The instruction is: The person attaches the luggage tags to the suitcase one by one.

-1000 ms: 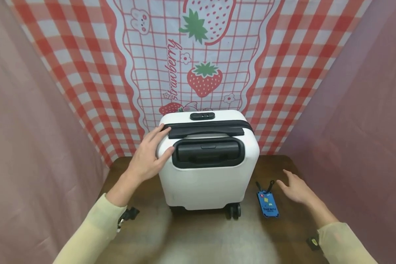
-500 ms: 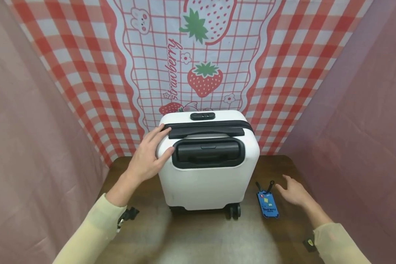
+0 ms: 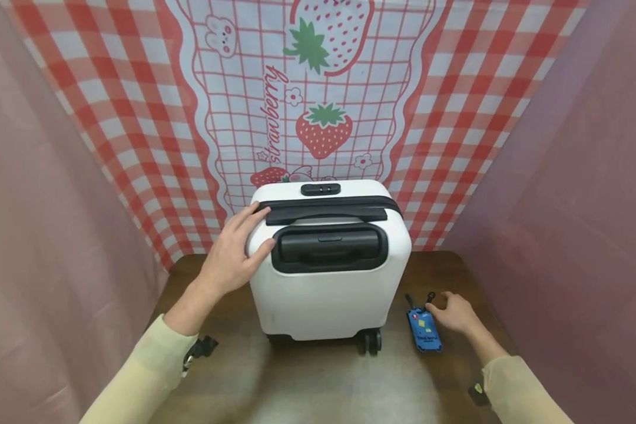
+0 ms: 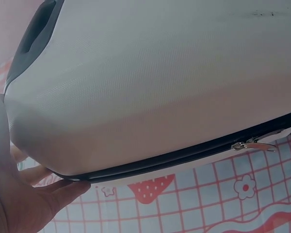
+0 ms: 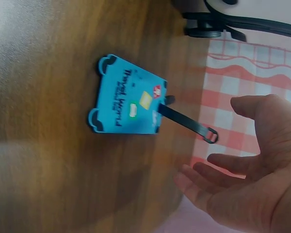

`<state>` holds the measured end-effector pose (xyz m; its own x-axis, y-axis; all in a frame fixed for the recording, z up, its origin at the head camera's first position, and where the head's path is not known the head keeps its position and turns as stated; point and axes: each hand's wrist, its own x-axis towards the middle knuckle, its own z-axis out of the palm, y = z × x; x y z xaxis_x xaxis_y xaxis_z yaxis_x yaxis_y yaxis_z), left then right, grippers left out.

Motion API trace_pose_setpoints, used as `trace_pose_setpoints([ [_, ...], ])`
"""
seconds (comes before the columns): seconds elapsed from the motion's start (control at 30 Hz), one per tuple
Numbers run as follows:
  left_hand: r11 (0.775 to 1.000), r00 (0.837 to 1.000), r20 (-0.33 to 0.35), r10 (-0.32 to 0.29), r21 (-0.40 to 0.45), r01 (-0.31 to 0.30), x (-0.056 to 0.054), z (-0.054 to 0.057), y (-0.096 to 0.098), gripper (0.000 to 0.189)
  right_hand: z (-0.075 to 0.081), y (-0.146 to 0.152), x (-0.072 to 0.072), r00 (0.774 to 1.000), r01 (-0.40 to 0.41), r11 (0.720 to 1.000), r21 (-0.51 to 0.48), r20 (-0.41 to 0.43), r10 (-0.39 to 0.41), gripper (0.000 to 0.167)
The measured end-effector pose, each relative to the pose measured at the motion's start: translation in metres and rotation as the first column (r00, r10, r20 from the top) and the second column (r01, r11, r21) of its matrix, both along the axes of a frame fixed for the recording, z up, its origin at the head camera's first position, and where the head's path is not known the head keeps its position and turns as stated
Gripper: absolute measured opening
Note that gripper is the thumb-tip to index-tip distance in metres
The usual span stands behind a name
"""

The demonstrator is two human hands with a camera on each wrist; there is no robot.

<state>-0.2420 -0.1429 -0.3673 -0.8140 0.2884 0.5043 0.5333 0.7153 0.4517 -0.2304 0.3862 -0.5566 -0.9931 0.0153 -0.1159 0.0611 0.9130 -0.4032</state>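
Observation:
A white hard-shell suitcase (image 3: pixel 328 306) stands upright on the wooden table, its black carry handle and recessed pull handle facing up. My left hand (image 3: pixel 233 253) rests on its top left corner, fingers spread. In the left wrist view the fingertips of that hand (image 4: pixel 43 199) lie right at the black zipper seam. A blue luggage tag (image 5: pixel 131 99) printed "Travel World" lies flat on the table, right of the suitcase, with its black buckled strap (image 5: pixel 189 124) sticking out. My right hand (image 3: pixel 456 312) hovers beside that strap, thumb and fingers apart, nothing between them.
The brown table (image 3: pixel 318 383) extends in front of the suitcase. Behind hangs a red-and-white checked strawberry cloth (image 3: pixel 456 118). Pink curtains (image 3: pixel 551 194) close in both sides. A metal zipper pull (image 4: pixel 254 145) hangs on the suitcase's side, and black wheels (image 3: pixel 369 341) sit under it.
My right hand has moved left and slightly down to the luggage tag's strap. My left hand stays on the suitcase. The whole head view has shifted a little.

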Motion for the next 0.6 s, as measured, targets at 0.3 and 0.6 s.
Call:
trace_pose_setpoints([
  [0.3, 1.0, 1.0, -0.012, -0.009, -0.005, 0.009, -0.003, -0.002, -0.002, 0.069, -0.026, -0.007, -0.001, 0.998, 0.061, 0.998, -0.025, -0.029, -0.062, 0.077],
  [0.6, 1.0, 1.0, -0.017, -0.016, 0.007, 0.016, -0.001, -0.004, -0.002, 0.068, -0.051, -0.018, 0.002, 0.992, 0.114, 0.991, -0.068, -0.054, -0.118, 0.068],
])
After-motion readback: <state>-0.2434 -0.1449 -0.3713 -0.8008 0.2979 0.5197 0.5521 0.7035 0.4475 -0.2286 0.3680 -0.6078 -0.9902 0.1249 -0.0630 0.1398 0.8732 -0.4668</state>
